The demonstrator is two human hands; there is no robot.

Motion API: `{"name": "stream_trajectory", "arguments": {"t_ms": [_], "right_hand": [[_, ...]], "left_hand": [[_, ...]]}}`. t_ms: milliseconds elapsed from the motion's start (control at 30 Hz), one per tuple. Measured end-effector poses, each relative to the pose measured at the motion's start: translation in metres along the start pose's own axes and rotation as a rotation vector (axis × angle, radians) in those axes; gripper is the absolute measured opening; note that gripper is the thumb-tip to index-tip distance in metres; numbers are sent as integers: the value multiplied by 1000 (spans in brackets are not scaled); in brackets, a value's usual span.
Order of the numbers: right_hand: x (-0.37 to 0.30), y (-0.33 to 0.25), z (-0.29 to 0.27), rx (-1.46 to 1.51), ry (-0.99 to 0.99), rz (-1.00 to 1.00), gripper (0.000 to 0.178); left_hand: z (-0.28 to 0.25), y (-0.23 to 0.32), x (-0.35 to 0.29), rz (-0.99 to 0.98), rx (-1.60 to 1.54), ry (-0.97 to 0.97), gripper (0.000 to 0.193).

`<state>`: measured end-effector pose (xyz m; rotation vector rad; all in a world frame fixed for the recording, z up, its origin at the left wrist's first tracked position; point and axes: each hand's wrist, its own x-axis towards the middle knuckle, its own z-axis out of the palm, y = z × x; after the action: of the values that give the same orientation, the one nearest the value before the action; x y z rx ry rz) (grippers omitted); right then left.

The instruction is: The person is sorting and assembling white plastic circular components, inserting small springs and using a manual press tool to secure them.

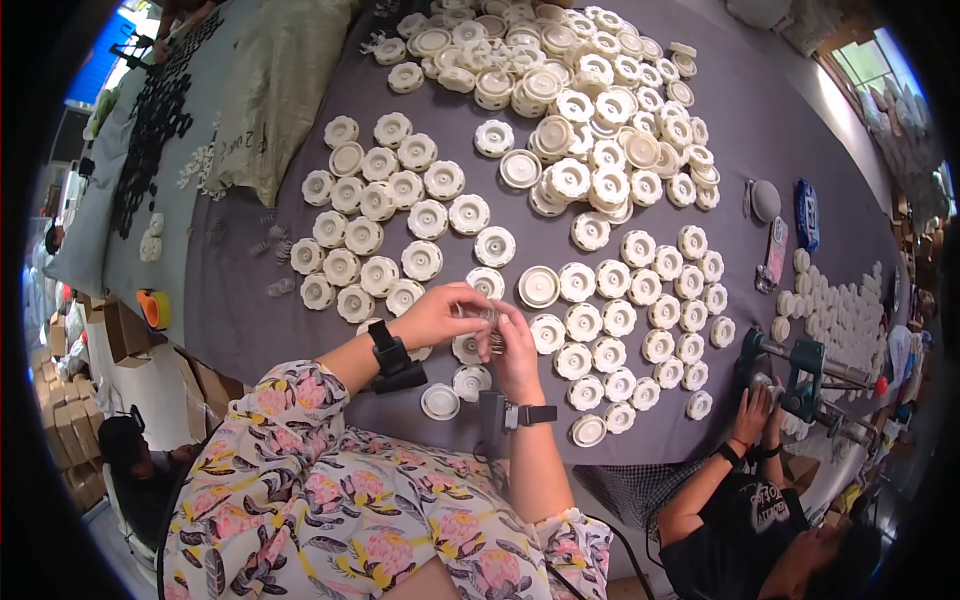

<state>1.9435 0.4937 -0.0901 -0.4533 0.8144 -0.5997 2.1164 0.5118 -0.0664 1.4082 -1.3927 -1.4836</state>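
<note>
Fingering springy metal coils [491, 317] between the two grips, above the near part of the grey-covered desk [245, 325]. Left grip [440, 315]: fingertips drawn in, pinching at the coils. Right grip [516, 352]: fingers curled, pinching from the other side; exact contact partly hidden. Step in hand, my judgement: parting or sorting the coils. Next move probably calls for a light pinch on one, the opposite grip steadying the remainder. Coils look silvery, thin-wired, with open turns; count unclear. Loose coils [278, 242] lie well to the left; scalloped white discs [495, 246] spread on either side and beyond.
</note>
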Motion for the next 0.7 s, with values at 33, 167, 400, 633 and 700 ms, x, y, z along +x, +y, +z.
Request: {"name": "stream_trajectory", "arguments": {"t_ms": [33, 167, 400, 633, 700], "right_hand": [[0, 2, 4, -124, 67, -11, 24], [6, 19, 7, -333, 266, -159, 15], [8, 29, 25, -294, 205, -94, 19], [12, 34, 27, 157, 125, -20, 36], [14, 34, 33, 192, 94, -12, 35]], "left_hand": [[-2, -2, -5, -198, -219, 103, 26], [-31, -22, -22, -368, -394, 473, 25], [-63, -48, -17, -20, 758, 477, 31], [-52, -28, -27, -101, 436, 438, 34], [-50, -32, -30, -21, 503, 451, 35]]}}
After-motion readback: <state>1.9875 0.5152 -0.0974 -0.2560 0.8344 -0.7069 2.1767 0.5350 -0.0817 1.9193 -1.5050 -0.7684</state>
